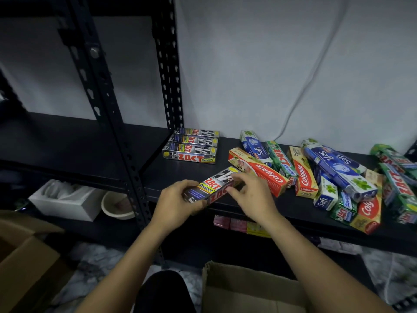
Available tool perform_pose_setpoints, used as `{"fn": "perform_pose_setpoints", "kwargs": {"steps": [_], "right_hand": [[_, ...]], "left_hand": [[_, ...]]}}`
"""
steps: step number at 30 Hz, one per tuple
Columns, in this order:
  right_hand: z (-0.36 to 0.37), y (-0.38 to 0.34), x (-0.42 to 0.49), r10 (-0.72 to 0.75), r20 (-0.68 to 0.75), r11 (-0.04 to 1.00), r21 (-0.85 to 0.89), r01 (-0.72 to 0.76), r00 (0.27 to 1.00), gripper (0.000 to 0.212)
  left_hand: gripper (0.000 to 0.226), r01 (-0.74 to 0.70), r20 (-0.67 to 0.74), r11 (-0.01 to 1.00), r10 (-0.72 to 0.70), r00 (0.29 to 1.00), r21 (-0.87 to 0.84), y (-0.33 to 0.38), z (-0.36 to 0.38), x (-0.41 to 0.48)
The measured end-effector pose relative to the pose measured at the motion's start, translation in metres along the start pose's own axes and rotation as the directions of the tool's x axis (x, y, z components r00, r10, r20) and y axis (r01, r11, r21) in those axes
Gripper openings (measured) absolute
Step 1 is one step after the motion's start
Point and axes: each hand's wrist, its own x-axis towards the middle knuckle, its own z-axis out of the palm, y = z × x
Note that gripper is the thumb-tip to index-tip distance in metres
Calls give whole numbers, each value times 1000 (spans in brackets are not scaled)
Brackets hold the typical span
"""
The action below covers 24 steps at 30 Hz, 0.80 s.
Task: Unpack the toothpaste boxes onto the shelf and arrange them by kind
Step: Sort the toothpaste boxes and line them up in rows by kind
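We note, on the shelf (pixel 158 168): a row of three boxes (pixel 191 145) at back left, a heap of boxes (pixel 327 175) to the right. A single box (pixel 212 188) lies over the front edge, left grip (pixel 178 199) at its near end, right grip (pixel 250 197) at its far end. Below, a bowl (pixel 116 205) to the left; a carton (pixel 248 290) in front.

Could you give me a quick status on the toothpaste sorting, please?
Left hand and right hand grip a Zact Smokers box. Three matching boxes rowed behind. Mixed pile right, unsorted.
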Motion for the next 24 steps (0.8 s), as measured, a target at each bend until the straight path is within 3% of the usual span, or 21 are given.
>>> {"fn": "perform_pose_setpoints", "kwargs": {"steps": [3,6,11,17,21,24], "right_hand": [[0,0,7,24,29,987,-160,-19,999,61],[7,0,16,52,-8,977,-205,-52,999,54],[23,-9,38,122,-61,990,-59,-126,991,57],[47,-10,58,150,-115,989,24,-148,982,42],[57,-5,68,112,-134,992,68,-103,985,39],[61,1,68,95,-115,992,96,-84,989,34]], "left_hand": [[54,9,-39,998,-6,999,58,-13,-11,6],[58,54,-11,998,-54,998,39,-22,-22,18],[64,161,-87,984,-154,984,77,-37,-31,55],[59,212,-192,963,-180,965,164,-48,-27,87],[50,217,-206,971,-194,959,97,-59,-23,101],[42,252,-314,968,-240,919,-1,-69,-13,107]]}}
